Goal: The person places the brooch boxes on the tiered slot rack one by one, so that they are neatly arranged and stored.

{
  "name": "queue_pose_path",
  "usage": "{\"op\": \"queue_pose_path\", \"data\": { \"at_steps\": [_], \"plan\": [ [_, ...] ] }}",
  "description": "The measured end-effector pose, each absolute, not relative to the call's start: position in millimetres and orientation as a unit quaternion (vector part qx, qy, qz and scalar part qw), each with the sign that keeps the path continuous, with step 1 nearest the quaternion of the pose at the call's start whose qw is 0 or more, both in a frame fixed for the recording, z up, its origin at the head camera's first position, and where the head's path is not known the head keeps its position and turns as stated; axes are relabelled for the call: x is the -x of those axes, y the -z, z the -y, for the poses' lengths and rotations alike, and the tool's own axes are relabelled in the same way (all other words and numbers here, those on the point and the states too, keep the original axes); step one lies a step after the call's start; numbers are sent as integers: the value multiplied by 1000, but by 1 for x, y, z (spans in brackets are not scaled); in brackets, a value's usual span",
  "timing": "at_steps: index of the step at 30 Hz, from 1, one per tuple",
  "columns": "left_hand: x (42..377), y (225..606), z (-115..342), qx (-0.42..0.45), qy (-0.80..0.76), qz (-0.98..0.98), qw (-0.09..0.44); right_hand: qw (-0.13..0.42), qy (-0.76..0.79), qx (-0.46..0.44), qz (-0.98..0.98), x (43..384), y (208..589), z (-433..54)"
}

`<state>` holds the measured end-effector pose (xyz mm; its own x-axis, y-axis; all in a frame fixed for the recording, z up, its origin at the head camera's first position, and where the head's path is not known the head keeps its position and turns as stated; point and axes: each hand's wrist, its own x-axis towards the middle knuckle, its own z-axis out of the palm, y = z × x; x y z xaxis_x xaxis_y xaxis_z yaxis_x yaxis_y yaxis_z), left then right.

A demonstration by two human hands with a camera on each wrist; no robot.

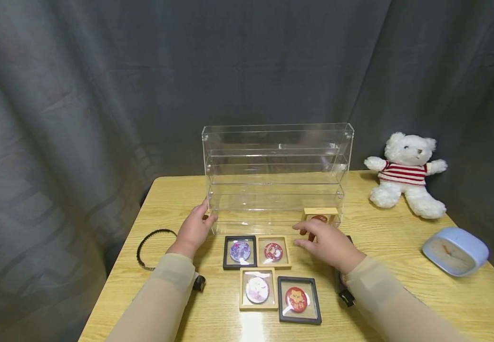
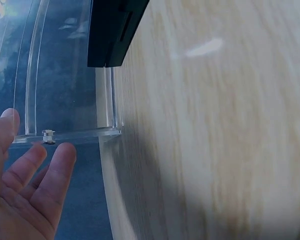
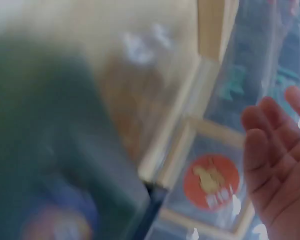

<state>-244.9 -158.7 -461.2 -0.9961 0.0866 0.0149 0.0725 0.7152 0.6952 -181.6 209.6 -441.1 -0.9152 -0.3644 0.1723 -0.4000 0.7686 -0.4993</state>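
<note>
A dark grey fabric curtain (image 1: 247, 71) hangs behind a pale wood-grain tabletop (image 1: 392, 270), where a clear, tiered acrylic display case (image 1: 272, 190) stands upright. To its right sits a white plush teddy bear (image 1: 405, 171) in a red-and-white striped shirt, with a light blue, rounded clock (image 1: 456, 251) nearer the camera. A person's left hand (image 1: 193, 230) is at the case's left side panel, its fingers loosely bent and not clenched; the right hand (image 1: 330, 244) is at the lower right, its fingers released and extended. Just beyond those right fingers, a light wooden square frame (image 1: 320, 211) with a clear window stands upright in the lowest tier, at the right end; whether they touch it cannot be told. A black ridged hoop (image 1: 139, 251) lies left of the left hand. Four square frames lie flat before the case: a black one (image 1: 225, 253) and a pale wooden one (image 1: 288, 253) side by side, with a second wooden one (image 1: 241, 290) and a second black one (image 1: 299, 320) nearer the camera. Inside the standing frame is a round red-orange badge (image 3: 211, 181) bearing a yellow figure and white lettering.
</note>
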Motion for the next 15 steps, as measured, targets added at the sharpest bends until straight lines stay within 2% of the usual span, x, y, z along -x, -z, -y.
{"op": "queue_pose_path", "data": {
  "at_steps": [7, 15],
  "plan": [
    [245, 463, 158, -37, -382, -923, 13, -50, -263, -190, 945, 182, 463, -188],
    [244, 464, 159, -35, -390, -920, 10, -96, -269, -171, 943, 187, 471, -183]
  ]
}}
